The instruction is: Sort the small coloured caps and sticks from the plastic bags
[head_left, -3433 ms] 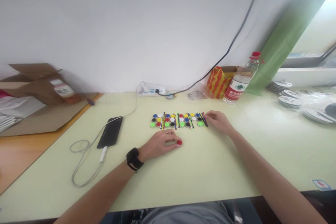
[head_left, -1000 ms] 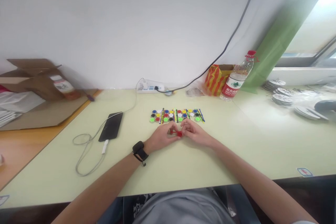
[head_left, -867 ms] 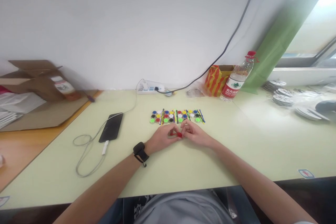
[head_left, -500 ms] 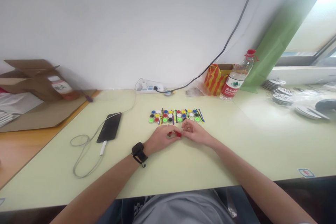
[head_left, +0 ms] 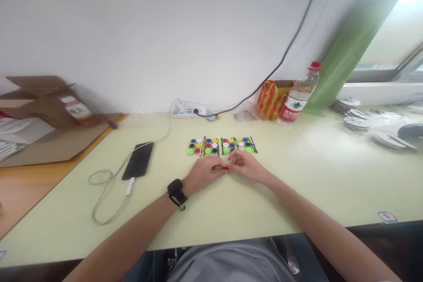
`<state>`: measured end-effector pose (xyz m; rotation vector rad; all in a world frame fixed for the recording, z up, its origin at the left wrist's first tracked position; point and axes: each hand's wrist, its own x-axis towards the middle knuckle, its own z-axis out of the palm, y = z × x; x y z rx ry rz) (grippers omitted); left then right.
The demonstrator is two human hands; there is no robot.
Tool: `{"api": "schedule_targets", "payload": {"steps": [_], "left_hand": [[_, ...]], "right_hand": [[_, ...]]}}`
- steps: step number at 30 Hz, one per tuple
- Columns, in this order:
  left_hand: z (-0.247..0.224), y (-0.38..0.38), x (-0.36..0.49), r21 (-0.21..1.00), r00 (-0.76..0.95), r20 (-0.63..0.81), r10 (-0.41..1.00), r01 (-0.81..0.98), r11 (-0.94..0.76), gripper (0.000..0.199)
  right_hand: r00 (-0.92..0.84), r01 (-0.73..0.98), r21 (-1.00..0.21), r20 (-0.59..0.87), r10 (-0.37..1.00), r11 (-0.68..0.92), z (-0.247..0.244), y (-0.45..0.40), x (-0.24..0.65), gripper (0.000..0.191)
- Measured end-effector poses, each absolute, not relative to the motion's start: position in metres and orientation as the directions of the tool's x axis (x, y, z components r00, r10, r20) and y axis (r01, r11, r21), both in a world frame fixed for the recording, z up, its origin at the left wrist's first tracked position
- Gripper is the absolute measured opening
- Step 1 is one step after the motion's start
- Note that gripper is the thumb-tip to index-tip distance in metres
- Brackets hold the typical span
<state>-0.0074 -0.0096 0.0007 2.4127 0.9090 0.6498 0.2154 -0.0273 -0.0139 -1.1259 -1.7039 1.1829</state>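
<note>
Between the thumb and fingers of my left hand (head_left: 204, 173) is a small red piece (head_left: 218, 167), partly covered by the fingers. My right hand (head_left: 246, 165) is closed in a pinch at the right end of that piece; whatever its fingertips hold is too small to make out. Just beyond both hands lie rows of small round coloured discs (head_left: 208, 145), in blue, white, yellow, red, black and green. Thin coloured sticks (head_left: 253, 145) lie between the groups of discs. A black watch is on my left wrist.
A black phone (head_left: 138, 161) with a white cable (head_left: 102, 194) lies left. Against the wall are a power strip (head_left: 188, 111), a striped bag (head_left: 268, 100) and a large bottle (head_left: 295, 101). Stacked round plates (head_left: 356, 123) are at right, a cardboard box (head_left: 42, 150) at far left.
The red piece has turned slightly between my fingers and shows less of its surface. Both hands have stayed almost in place.
</note>
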Motion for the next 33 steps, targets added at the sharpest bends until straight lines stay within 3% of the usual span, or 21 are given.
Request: {"api": "schedule_targets", "payload": {"steps": [15, 24, 33], "left_hand": [[0.0033, -0.0127, -0.0075, 0.556, 0.679, 0.258, 0.687, 0.477, -0.68, 0.016], [0.0018, -0.0134, -0.0083, 0.543, 0.657, 0.28, 0.7, 0.493, -0.68, 0.012], [-0.0024, -0.0122, -0.0079, 0.536, 0.638, 0.303, 0.708, 0.5, -0.68, 0.01]], "right_hand": [[-0.348, 0.259, -0.942, 0.115, 0.93, 0.214, -0.0128, -0.0268, 0.2223, 0.015], [-0.366, 0.187, -0.982, -0.03, 0.93, 0.042, -0.0087, -0.0289, 0.2223, 0.023], [-0.291, 0.197, -0.98, -0.045, 0.956, 0.014, -0.007, -0.0257, 0.2199, 0.023]]}}
